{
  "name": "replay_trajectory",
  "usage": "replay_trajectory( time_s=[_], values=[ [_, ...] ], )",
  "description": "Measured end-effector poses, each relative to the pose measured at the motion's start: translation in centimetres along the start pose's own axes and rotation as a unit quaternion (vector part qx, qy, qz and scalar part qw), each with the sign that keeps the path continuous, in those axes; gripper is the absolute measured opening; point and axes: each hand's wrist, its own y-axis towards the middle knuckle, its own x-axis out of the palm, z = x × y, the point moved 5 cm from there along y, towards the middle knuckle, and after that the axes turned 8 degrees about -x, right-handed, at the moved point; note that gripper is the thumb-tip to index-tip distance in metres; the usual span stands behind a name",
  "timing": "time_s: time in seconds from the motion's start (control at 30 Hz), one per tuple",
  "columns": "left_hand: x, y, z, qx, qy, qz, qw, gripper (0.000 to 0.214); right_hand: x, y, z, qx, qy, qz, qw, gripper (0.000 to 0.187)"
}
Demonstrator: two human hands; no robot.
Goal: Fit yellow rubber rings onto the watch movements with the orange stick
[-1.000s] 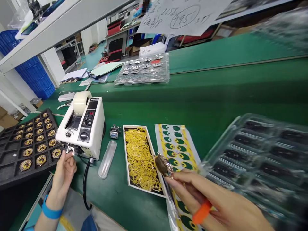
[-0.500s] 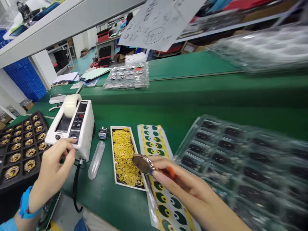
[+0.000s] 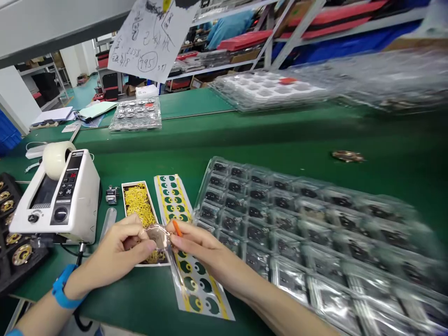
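My two hands meet over the near edge of the green bench. Between them is a small round disc part (image 3: 158, 235). My left hand (image 3: 117, 252), with a blue wristband, pinches its left side, apparently with a piece of clear tape. My right hand (image 3: 199, 249), with an orange cot on one finger, pinches its right side. Under the hands lie a white box of yellow rings (image 3: 137, 203) and a sheet of green and yellow stickers (image 3: 196, 280). To the left stands the white tape dispenser (image 3: 58, 196).
A large clear blister tray (image 3: 315, 233) with dark parts fills the right half. A black foam tray (image 3: 14, 242) of gold parts sits far left. A hand counter (image 3: 112, 194), another clear tray (image 3: 136, 114) and a loose disc (image 3: 347, 156) lie farther back.
My left hand has left the tape dispenser and come to the disc held by my right hand. The view has swung to the right.
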Motion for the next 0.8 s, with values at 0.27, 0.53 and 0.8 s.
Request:
replay_trajectory(
  time_s=[0.27,0.53,0.8],
  values=[
    [-0.3,-0.2,-0.4,-0.011,0.039,-0.045,0.998,0.028,1.0,-0.3,-1.7,0.037,0.030,-0.038,0.998,0.043],
    [0.0,0.0,-0.8,-0.019,0.019,-0.050,0.998,0.030,0.9,-0.3,-1.5,0.039,0.029,-0.028,0.998,0.044],
    [-0.1,0.2,-0.7,-0.017,0.017,-0.042,0.999,0.030,1.0,-0.3,-1.7,0.041,0.032,-0.032,0.998,0.043]
  ],
)
